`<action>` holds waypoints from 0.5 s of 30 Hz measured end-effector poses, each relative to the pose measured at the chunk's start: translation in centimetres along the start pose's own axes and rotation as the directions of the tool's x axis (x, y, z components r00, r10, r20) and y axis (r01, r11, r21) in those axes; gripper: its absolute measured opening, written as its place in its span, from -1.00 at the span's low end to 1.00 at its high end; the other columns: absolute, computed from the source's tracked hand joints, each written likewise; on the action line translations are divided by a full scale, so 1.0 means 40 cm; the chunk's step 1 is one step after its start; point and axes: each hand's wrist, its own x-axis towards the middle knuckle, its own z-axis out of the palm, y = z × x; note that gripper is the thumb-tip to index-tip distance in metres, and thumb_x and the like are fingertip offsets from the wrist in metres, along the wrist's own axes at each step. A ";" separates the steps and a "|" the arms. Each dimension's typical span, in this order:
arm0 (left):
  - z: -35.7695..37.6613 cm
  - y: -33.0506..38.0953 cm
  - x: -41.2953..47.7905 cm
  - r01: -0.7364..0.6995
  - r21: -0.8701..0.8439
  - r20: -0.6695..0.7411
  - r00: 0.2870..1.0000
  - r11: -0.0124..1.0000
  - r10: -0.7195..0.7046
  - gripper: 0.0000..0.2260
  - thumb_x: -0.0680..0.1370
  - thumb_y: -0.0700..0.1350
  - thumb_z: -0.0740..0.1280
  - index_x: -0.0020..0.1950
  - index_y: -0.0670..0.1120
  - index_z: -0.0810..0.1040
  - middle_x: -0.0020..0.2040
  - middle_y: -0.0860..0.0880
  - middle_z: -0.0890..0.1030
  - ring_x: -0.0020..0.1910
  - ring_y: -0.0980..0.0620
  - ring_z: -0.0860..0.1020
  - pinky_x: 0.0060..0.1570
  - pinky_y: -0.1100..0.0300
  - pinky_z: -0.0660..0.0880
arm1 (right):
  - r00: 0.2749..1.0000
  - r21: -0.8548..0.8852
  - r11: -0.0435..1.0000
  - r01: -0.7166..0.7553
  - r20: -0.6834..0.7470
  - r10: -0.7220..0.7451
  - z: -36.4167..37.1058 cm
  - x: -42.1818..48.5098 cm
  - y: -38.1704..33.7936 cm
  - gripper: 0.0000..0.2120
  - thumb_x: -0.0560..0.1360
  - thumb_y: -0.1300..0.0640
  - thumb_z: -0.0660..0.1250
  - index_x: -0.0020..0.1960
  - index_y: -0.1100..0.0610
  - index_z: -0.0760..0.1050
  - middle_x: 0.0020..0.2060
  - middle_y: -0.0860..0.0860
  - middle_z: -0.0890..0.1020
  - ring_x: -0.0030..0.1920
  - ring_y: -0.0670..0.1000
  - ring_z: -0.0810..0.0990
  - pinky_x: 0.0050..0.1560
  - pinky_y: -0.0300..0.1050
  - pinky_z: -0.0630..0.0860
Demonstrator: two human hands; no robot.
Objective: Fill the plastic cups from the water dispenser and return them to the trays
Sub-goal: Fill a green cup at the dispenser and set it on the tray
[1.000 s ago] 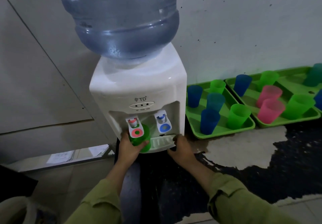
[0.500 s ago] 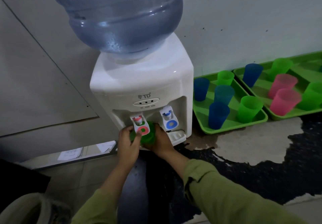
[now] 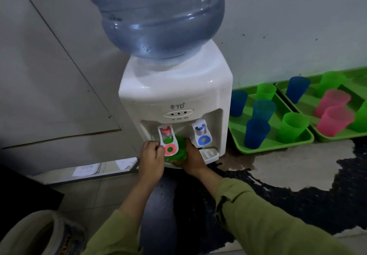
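While the green cup (image 3: 181, 147) is held under the red tap lever (image 3: 170, 149) of the water dispenser (image 3: 174, 96), the task is judged to be in the middle of its filling step, and this cup is not yet returned. The right hand (image 3: 191, 160) is wrapped around the cup from the right and from below, so its grip is closed on the cup. The left hand (image 3: 151, 157) is placed at the left edge of the lever with curled fingers; whether its grip is closed on the lever or on the cup cannot be told. No stream of water can be made out. On the near tray (image 3: 278, 145) and the far tray (image 3: 337, 137), blue cups (image 3: 257, 133), green cups (image 3: 294, 127) and pink cups (image 3: 335, 121) are set upright, but it cannot be seen whether they are filled. All cups are made of thin translucent plastic, round and tapered. The dispenser is a white glossy box with rounded edges, and a ribbed, blue-tinted bottle (image 3: 158, 16) is mounted upside down on it. The trays are of shiny green plastic with raised rims and compartments. The dark coating of the table (image 3: 297, 185) is peeled away in pale patches.
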 end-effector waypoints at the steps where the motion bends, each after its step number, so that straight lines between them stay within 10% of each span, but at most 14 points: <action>1: -0.006 0.005 -0.002 0.014 -0.045 -0.026 1.000 0.999 -0.015 -0.83 0.53 -0.27 0.18 -0.26 -0.16 0.41 -0.18 -0.14 0.44 -0.19 0.00 0.39 -0.21 0.22 0.20 | 1.000 -0.044 0.999 0.003 0.012 -0.002 -0.003 0.000 0.000 -0.49 0.40 0.15 0.46 0.27 0.19 0.35 0.23 0.09 0.52 0.24 0.07 0.49 0.30 -0.03 0.40; 15: -0.099 0.038 0.071 0.220 -0.085 0.068 0.974 0.972 -0.214 -0.52 0.32 0.04 0.06 -0.15 -0.34 0.53 -0.12 -0.35 0.59 -0.14 -0.23 0.54 -0.03 -0.15 0.49 | 0.998 -0.215 0.975 0.063 0.040 -0.056 -0.012 0.006 0.002 -0.26 0.26 0.09 0.57 0.32 0.20 0.29 0.25 0.11 0.49 0.25 0.09 0.47 0.28 -0.13 0.36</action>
